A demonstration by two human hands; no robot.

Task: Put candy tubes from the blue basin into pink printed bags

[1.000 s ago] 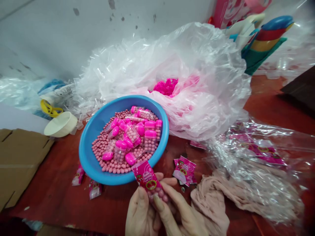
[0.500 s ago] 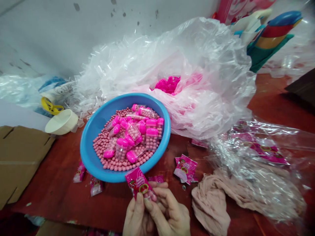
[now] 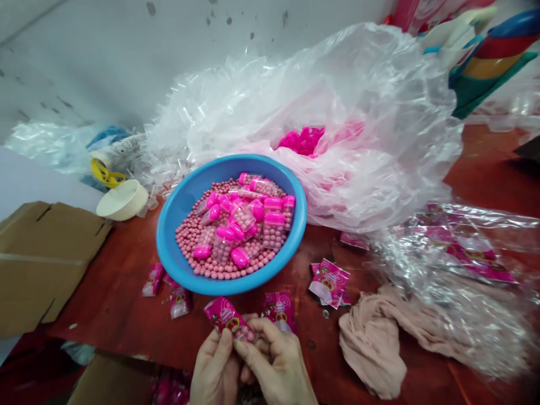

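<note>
My left hand point(image 3: 214, 363) and my right hand point(image 3: 276, 357) are together near the table's front edge. Both pinch a small pink printed candy packet point(image 3: 223, 313), with round pink candies showing in its clear lower end. Just behind my right fingers lies a similar flat packet point(image 3: 280, 306) on the table. Beyond the hands stands a blue basin point(image 3: 166, 261). Loose pink candy balls point(image 3: 228, 273) fill its bottom, and several small clear jars with bright pink caps point(image 3: 242, 216) lie on top of them.
More packets point(image 3: 331, 281) lie right of the basin, others point(image 3: 179, 301) to its left. A beige cloth point(image 3: 373, 343) and crinkled clear plastic point(image 3: 455, 287) spread on the right. Large translucent bags point(image 3: 379, 112) sit behind. A cream scoop point(image 3: 122, 201) and cardboard point(image 3: 46, 264) are on the left.
The view has swung left, so the basin and table things sit further right. Both hands keep the packet and have drawn slightly back from the basin, uncovering more of the packet behind them.
</note>
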